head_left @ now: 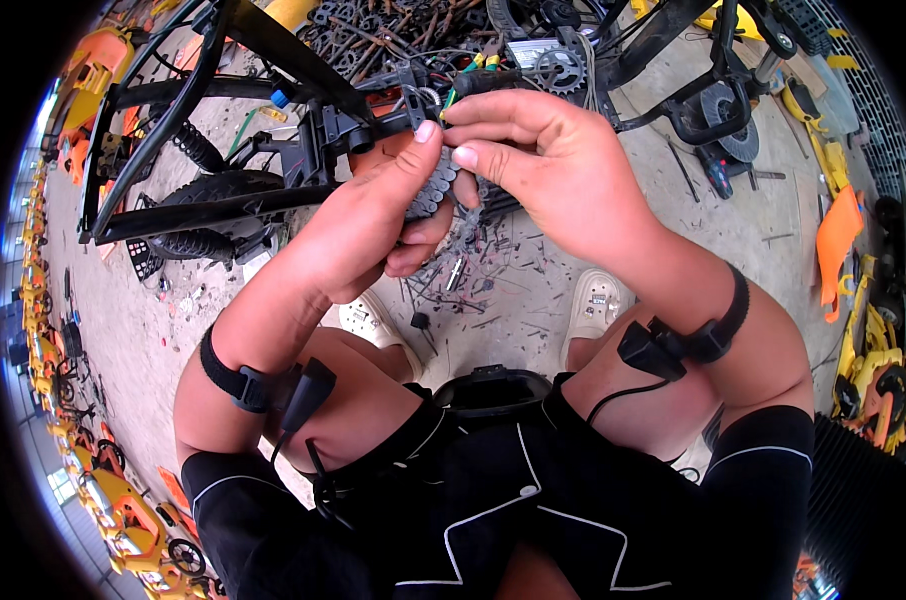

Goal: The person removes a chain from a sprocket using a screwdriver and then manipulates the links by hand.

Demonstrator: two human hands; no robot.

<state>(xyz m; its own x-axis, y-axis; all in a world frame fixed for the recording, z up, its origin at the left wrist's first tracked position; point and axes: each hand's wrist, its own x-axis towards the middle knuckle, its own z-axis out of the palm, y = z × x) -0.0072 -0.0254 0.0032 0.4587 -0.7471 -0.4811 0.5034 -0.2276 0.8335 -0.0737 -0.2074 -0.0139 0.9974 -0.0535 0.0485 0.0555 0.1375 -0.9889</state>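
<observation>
The grey ribbed piece [434, 193] slants lengthwise toward upper right. Our left hand [373, 212] grips it; our right hand [563, 160] curls at its upper end, grip unclear.

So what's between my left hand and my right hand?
A grey, bumpy piece lies between the left hand and the right hand, partly hidden by fingers. The head view shows it.

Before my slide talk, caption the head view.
Left hand holds a grey ribbed part, right hand alongside, above littered concrete floor.
</observation>
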